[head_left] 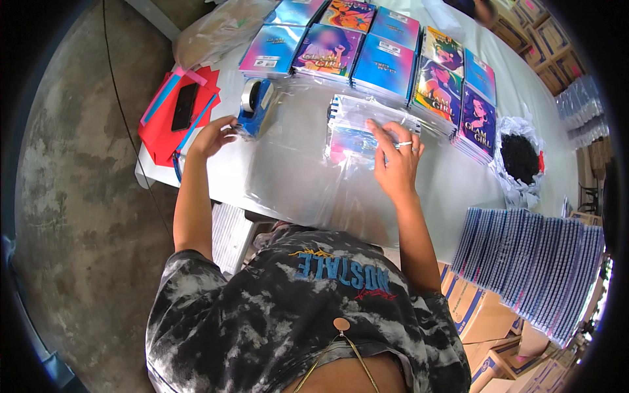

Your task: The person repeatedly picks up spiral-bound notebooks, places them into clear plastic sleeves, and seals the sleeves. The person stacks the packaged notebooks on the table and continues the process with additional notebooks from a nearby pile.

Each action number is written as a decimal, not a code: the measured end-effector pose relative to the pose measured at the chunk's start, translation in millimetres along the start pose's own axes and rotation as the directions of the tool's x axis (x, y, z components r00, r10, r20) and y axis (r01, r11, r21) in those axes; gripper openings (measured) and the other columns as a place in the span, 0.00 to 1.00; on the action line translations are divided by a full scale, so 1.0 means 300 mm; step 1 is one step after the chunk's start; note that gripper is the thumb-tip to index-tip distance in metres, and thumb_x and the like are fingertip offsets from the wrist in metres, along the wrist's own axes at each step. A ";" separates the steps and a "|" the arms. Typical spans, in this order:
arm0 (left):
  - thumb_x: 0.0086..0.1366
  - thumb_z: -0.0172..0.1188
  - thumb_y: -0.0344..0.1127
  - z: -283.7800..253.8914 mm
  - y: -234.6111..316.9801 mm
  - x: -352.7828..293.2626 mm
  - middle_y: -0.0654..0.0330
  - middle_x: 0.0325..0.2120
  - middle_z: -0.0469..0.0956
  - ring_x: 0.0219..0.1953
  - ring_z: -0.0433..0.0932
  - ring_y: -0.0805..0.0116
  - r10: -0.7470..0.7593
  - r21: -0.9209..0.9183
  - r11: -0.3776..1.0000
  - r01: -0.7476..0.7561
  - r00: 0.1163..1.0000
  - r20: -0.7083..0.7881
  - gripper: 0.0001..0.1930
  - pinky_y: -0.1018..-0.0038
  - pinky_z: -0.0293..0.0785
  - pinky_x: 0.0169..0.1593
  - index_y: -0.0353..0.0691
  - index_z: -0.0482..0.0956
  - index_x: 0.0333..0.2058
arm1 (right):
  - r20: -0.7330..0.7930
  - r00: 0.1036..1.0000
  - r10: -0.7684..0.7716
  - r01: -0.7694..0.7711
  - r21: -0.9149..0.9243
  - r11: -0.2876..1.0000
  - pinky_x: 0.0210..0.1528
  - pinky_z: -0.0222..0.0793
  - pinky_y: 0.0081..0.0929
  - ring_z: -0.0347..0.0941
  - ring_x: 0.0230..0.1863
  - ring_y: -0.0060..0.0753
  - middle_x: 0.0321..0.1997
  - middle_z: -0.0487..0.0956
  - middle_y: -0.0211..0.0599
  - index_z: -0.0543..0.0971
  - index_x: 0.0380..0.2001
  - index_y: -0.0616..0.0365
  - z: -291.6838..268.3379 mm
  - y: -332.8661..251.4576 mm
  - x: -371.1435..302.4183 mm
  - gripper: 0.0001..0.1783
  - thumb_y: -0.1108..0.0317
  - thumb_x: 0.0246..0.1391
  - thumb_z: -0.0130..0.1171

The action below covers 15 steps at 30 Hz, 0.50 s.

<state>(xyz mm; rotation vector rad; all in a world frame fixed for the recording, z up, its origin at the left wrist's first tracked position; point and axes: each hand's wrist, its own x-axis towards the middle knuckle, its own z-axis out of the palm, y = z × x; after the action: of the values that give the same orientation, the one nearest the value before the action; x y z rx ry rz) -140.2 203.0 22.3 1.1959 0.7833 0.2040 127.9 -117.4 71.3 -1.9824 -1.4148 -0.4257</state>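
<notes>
Spiral notebook point(354, 122) under clear plastic point(288, 164) lies at one o'clock from the middle of my view, on the white surface point(226, 180); whether it is one or several stacked, I cannot tell. Dark binding rings show along its left edge, and pink and blue show through the glare on its near part. My right hand point(396, 150) rests over its right-hand part, fingers loosely bent and spread, a ring on one finger, lying on the plastic without closing around anything.

At eleven o'clock stands a blue tape dispenser point(261, 108) with its roll in place. My left hand point(223, 131) is at its near left corner, half open with the fingers curled toward it; I cannot tell whether my fingertips grip the tape or merely come close. Red sheets point(154, 141) spread out at ten o'clock, with a dark phone point(184, 107) lying on them.

From twelve round to two o'clock, stacks of colourful notebooks point(386, 62) stand side by side. Near three o'clock, a dark bundle point(519, 159) sits in crumpled white wrapping point(522, 194). Toward four o'clock, I see a long row of notebooks point(531, 268) packed tightly together, with cardboard boxes point(481, 314) below.
</notes>
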 end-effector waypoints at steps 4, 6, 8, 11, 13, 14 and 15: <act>0.58 0.54 0.40 -0.044 -0.146 -0.104 0.59 0.38 0.77 0.40 0.75 0.60 0.063 0.163 0.986 -0.042 0.990 -0.125 0.12 0.68 0.68 0.48 0.35 0.78 0.31 | 0.011 1.000 0.000 0.000 0.010 1.000 0.46 0.53 0.32 0.61 0.42 0.33 0.44 0.69 0.23 0.74 0.50 0.35 0.001 -0.003 0.007 0.32 0.79 0.39 0.55; 0.57 0.56 0.37 -0.126 -0.191 -0.062 0.60 0.27 0.79 0.27 0.77 0.63 0.359 0.774 0.619 0.137 0.827 -0.433 0.11 0.69 0.72 0.36 0.34 0.79 0.29 | 0.031 1.000 -0.008 0.007 0.030 1.000 0.47 0.53 0.32 0.62 0.42 0.33 0.45 0.68 0.24 0.73 0.51 0.35 0.003 -0.006 0.008 0.32 0.79 0.39 0.56; 0.59 0.58 0.38 -0.040 -0.099 -0.003 0.58 0.21 0.79 0.20 0.75 0.73 0.631 0.823 0.526 0.213 0.551 -0.546 0.12 0.75 0.72 0.26 0.33 0.79 0.27 | 0.049 0.999 0.006 -0.006 0.011 1.000 0.49 0.53 0.32 0.62 0.43 0.33 0.46 0.68 0.25 0.72 0.52 0.37 -0.003 0.015 0.000 0.33 0.78 0.40 0.56; 0.62 0.55 0.40 0.440 0.186 -0.033 0.58 0.22 0.79 0.19 0.74 0.76 0.564 0.412 0.821 -0.394 0.667 -0.486 0.15 0.81 0.69 0.22 0.32 0.80 0.28 | -0.009 1.000 0.027 -0.026 0.111 0.994 0.50 0.56 0.34 0.64 0.46 0.35 0.53 0.63 0.33 0.68 0.55 0.43 -0.033 0.000 0.007 0.36 0.82 0.40 0.55; 0.64 0.52 0.45 0.727 0.234 -0.142 0.58 0.21 0.79 0.15 0.71 0.77 0.528 0.061 0.848 -0.526 0.835 -0.154 0.19 0.82 0.68 0.20 0.33 0.80 0.27 | -0.046 0.994 0.097 -0.081 0.266 0.961 0.51 0.59 0.34 0.64 0.48 0.38 0.57 0.59 0.38 0.65 0.57 0.46 -0.026 0.001 0.007 0.38 0.85 0.39 0.54; 0.64 0.52 0.47 0.854 0.230 -0.194 0.58 0.20 0.79 0.13 0.70 0.77 0.473 -0.078 0.878 -0.473 0.881 -0.015 0.20 0.81 0.66 0.19 0.33 0.79 0.25 | -0.065 0.989 0.132 -0.102 0.342 0.934 0.51 0.60 0.34 0.64 0.49 0.39 0.58 0.56 0.40 0.64 0.58 0.48 -0.024 0.003 0.014 0.39 0.86 0.39 0.54; 0.63 0.53 0.47 0.941 0.193 -0.201 0.59 0.19 0.78 0.13 0.70 0.78 0.317 -0.085 0.945 -0.315 0.948 0.015 0.20 0.82 0.65 0.18 0.34 0.79 0.25 | -0.054 0.993 0.107 -0.086 0.304 0.949 0.51 0.63 0.32 0.63 0.51 0.41 0.60 0.54 0.42 0.62 0.59 0.50 -0.029 0.011 0.013 0.41 0.89 0.38 0.51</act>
<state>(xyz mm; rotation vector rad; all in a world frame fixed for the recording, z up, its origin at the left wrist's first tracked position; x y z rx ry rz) 11.5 -19.9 140.6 1.2400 0.5490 0.4785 133.4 -121.1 79.0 -1.7625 -1.2508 -0.2168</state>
